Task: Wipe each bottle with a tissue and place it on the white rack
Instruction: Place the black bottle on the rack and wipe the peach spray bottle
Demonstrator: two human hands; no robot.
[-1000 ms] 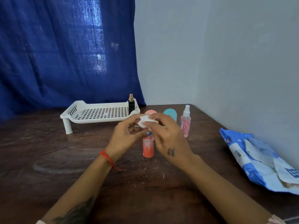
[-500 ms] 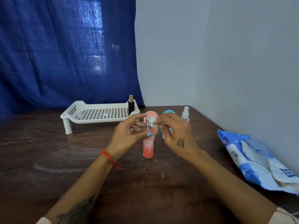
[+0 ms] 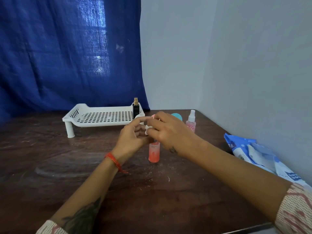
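Two hands (image 3: pixel 152 132) hiding orange bottle (image 3: pixel 154 152) top

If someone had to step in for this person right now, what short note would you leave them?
Hands: right hand pinches a white tissue at the top of the orange bottle; left hand is curled beside the bottle's top, its hold unclear.
Things: the orange bottle stands upright on the table, in front of the white rack. The black bottle stands at the rack's right end. The pink spray bottle waits on the table, right of the hands. The tissue pack lies at the far right.
Done: one bottle racked.
Left: finish wiping the orange bottle and rack it, then the pink one.
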